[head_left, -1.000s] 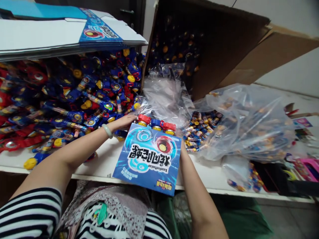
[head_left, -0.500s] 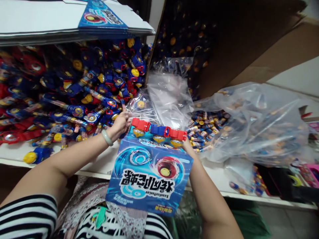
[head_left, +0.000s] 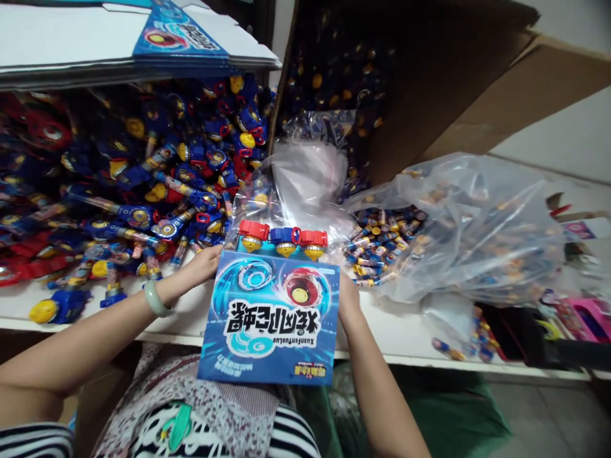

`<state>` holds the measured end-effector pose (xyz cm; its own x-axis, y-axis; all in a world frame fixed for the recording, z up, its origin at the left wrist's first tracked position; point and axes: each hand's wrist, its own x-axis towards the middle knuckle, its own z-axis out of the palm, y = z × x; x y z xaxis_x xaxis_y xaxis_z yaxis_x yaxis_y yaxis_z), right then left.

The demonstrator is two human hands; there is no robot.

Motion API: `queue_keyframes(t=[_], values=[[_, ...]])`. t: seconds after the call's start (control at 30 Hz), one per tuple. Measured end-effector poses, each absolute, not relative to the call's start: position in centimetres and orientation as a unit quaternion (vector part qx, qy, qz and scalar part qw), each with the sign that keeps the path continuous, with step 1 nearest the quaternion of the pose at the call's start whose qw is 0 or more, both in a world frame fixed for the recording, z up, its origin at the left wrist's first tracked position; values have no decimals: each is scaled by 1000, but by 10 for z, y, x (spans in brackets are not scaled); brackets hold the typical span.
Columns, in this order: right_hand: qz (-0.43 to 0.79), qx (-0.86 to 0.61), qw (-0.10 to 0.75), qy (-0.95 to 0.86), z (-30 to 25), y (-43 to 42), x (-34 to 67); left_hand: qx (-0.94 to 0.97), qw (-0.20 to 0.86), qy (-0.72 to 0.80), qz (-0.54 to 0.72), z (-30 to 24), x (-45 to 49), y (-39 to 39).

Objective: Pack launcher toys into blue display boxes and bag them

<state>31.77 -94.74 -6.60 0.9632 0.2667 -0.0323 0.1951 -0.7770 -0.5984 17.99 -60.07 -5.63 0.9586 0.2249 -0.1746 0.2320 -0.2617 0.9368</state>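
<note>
A blue printed toy box (head_left: 272, 318) stands tilted against the white table's front edge, over my lap. Three spinning-top launchers, red, blue and red (head_left: 284, 236), stick out of its top. My left hand (head_left: 203, 264) grips the box's upper left corner, a pale green bangle on the wrist. My right hand (head_left: 347, 299) holds the box's right side, with its fingers mostly hidden behind the box.
A big heap of blue, red and yellow toy launchers (head_left: 124, 184) covers the table's left. Flat box blanks (head_left: 119, 38) lie stacked above it. An open cardboard carton (head_left: 429, 83) stands behind. Clear plastic bags of small toy parts (head_left: 458, 229) lie to the right.
The box has been drawn slightly down and left, nearer my body. My left hand left the toy heap and came back to the box's upper left corner.
</note>
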Motion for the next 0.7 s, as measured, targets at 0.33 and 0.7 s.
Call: queue_keyframes(t=[0.33, 0.7], values=[[-81, -880, 420, -205, -27, -900, 367, 881, 415, 111, 198, -26, 243, -594], [-310, -747, 542, -228, -32, -908, 309, 836, 334, -149, 408, -19, 185, -607]])
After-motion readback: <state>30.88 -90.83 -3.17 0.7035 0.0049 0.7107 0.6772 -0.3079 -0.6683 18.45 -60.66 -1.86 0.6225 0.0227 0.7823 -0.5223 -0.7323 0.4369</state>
